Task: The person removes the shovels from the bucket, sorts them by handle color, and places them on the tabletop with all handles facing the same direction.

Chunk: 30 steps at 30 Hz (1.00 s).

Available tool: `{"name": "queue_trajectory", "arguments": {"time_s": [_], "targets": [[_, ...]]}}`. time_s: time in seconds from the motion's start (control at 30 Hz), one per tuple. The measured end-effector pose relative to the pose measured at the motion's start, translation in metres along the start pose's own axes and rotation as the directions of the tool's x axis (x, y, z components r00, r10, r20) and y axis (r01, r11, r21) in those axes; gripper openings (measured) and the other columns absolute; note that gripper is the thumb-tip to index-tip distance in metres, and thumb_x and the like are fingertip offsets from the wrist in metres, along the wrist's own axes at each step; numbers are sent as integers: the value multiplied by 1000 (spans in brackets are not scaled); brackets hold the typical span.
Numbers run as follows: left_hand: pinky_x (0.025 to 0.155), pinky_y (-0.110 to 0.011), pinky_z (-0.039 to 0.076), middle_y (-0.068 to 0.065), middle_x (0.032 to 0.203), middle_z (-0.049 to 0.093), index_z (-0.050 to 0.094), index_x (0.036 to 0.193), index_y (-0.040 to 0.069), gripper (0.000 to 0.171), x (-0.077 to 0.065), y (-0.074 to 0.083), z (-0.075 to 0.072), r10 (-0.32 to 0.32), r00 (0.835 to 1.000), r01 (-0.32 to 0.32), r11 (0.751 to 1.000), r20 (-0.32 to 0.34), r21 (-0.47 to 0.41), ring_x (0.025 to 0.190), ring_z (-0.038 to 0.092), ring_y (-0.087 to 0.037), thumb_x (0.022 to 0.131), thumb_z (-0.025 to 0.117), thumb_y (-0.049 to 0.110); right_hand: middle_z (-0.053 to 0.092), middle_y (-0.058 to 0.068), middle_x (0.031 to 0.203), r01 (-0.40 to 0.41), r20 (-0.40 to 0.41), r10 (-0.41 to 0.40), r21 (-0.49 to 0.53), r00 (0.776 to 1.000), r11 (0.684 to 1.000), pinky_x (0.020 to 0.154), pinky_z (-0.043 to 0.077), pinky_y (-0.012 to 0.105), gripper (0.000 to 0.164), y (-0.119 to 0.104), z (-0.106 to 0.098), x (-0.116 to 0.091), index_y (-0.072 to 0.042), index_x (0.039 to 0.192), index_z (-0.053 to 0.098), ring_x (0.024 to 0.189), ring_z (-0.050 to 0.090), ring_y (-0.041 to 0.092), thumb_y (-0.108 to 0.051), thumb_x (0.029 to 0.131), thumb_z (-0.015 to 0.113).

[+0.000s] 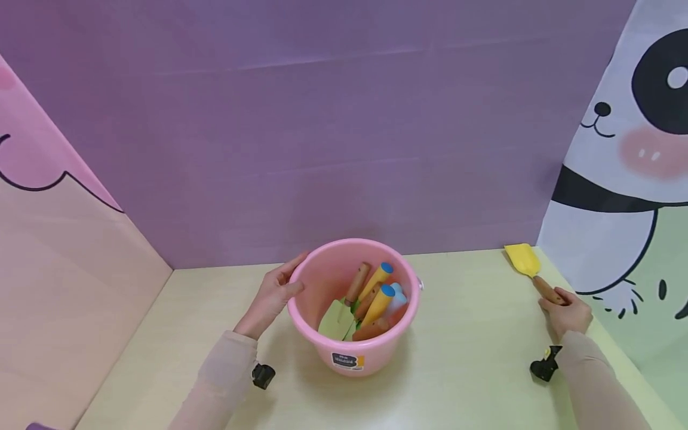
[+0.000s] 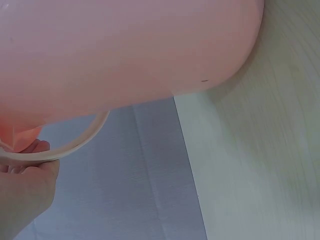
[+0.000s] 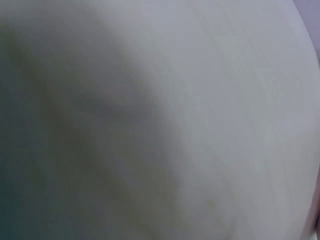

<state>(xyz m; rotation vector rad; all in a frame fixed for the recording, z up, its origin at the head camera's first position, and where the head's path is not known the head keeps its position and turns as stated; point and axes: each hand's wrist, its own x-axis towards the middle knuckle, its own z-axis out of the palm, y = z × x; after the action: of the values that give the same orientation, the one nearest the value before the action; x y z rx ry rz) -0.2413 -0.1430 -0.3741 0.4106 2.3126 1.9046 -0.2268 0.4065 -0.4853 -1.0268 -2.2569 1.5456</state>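
A purple wall (image 1: 344, 137) backs the counter (image 1: 467, 340) at twelve o'clock, with a pink wall (image 1: 59, 275) at nine and a panda panel (image 1: 607, 149) at three. The bucket (image 1: 360, 364) is at six o'clock in the head view, crowded with brown handles (image 1: 357, 284), yellow handles (image 1: 377, 306) and a green blade (image 1: 334, 321). The left hand (image 1: 271, 298) grasps its rim at nine o'clock, thumb over the edge. The bucket's mouth faces up and its base shows towards six; I can't tell whether it sits flat. Nearly at three o'clock from it is the shovel (image 1: 524, 261), close beside the panda panel, its handle grasped in the fingers of the right hand (image 1: 572, 313). Its yellow blade points to half past ten, overlapping the purple wall's foot in the head view; the long axis runs back to half past four. The right wrist view is too blurred to add detail.
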Motion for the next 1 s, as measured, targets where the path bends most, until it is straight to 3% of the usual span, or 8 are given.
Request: {"name": "queue_trajectory", "arguments": {"time_s": [0.13, 0.6, 0.8, 1.0], "targets": [[76, -20, 51, -8, 140, 43, 41, 139, 20, 56, 0, 0, 1, 1, 1000, -1, 1000, -4, 0, 119, 48, -28, 86, 49, 3, 29, 18, 147, 34, 13, -34, -36, 999, 999, 109, 26, 46, 66, 1, -1, 0, -7, 143, 29, 132, 29, 36, -28, 87, 58], [77, -20, 51, -9, 139, 44, 40, 140, 17, 57, 1, 0, 0, -11, 1000, 11, 1000, -18, 9, 117, 49, -27, 85, 50, 3, 35, 19, 140, 18, 21, -17, -20, 1000, 1000, 106, 29, 46, 71, 3, -3, -2, -6, 142, 32, 122, 35, 32, -36, 85, 59], [76, -21, 51, -10, 139, 43, 40, 140, 17, 57, 1, 0, -1, -13, 1000, 13, 1000, -15, 10, 117, 49, -26, 85, 50, 3, 36, 22, 138, 37, 65, -34, -49, 997, 998, 102, 34, 44, 75, -2, -7, -4, -2, 142, 30, 119, 37, 33, -40, 84, 59], [76, -21, 51, -9, 140, 42, 39, 140, 17, 57, 1, -1, 1, -20, 1000, 21, 1000, -18, 11, 118, 48, -27, 86, 50, 3, 34, 22, 141, 38, 75, -34, -56, 997, 998, 93, 41, 34, 77, -8, -11, -6, -1, 142, 30, 119, 38, 33, -45, 84, 56]]}}
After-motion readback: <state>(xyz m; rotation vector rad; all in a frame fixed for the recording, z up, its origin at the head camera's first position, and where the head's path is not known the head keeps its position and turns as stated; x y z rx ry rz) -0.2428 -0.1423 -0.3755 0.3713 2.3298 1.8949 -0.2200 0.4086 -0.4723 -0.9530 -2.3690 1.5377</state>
